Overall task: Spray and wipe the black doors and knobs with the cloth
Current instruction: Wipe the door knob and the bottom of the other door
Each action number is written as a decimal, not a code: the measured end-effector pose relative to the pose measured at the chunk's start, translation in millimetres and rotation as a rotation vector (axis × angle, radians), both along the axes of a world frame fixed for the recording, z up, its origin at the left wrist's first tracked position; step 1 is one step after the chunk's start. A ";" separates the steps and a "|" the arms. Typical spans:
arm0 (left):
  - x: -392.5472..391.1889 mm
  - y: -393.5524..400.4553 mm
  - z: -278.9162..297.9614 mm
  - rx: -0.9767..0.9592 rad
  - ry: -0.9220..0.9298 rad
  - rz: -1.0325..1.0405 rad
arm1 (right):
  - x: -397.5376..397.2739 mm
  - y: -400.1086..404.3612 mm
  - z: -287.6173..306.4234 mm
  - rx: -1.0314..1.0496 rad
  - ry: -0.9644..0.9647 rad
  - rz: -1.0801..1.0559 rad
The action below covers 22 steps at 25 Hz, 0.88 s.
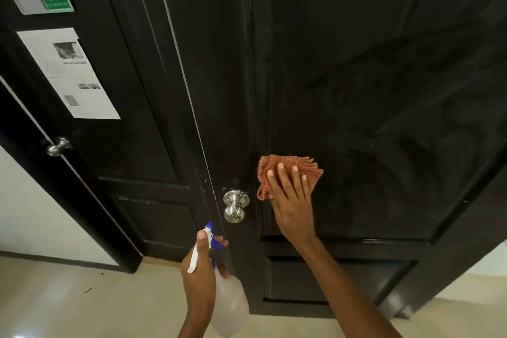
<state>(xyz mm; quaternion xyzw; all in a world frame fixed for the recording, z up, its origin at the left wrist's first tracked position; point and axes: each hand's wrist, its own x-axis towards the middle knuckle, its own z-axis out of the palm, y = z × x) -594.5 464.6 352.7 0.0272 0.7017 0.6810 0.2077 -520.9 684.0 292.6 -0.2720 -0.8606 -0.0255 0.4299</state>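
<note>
A black panelled door (370, 77) fills the right of the view, with faint wipe streaks on its panel. My right hand (290, 195) presses an orange checked cloth (307, 166) flat against that panel, fingers straight. Just left of the cloth is a silver knob (234, 207) with white spray droplets around its plate. Below the knob, my left hand (200, 263) grips a clear spray bottle (229, 302) by its neck, the blue and white nozzle (209, 230) pointing up toward the knob. A second black door (115, 118) stands to the left with its own silver knob (57, 147).
The left door carries a printed paper notice (68, 74) and a green welcome sign (55, 0). White wall (33, 214) shows at the far left. Pale tiled floor (82, 302) runs along the bottom, with a few dark specks on it.
</note>
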 end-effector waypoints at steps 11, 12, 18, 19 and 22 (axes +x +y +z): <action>-21.6 25.7 -24.5 -0.083 0.136 -0.134 | -33.0 21.8 -39.0 0.104 -0.088 -0.168; -26.9 27.8 -28.2 -0.105 0.148 -0.149 | -34.4 23.2 -40.1 0.114 -0.082 -0.174; -57.9 25.4 -37.6 -0.184 0.176 -0.245 | -38.3 32.5 -49.8 0.176 -0.076 -0.192; -64.1 23.7 -39.5 -0.192 0.183 -0.274 | -39.5 33.5 -51.4 0.187 -0.071 -0.194; -73.4 22.5 -40.8 -0.209 0.159 -0.338 | -38.4 35.6 -52.6 0.198 -0.064 -0.210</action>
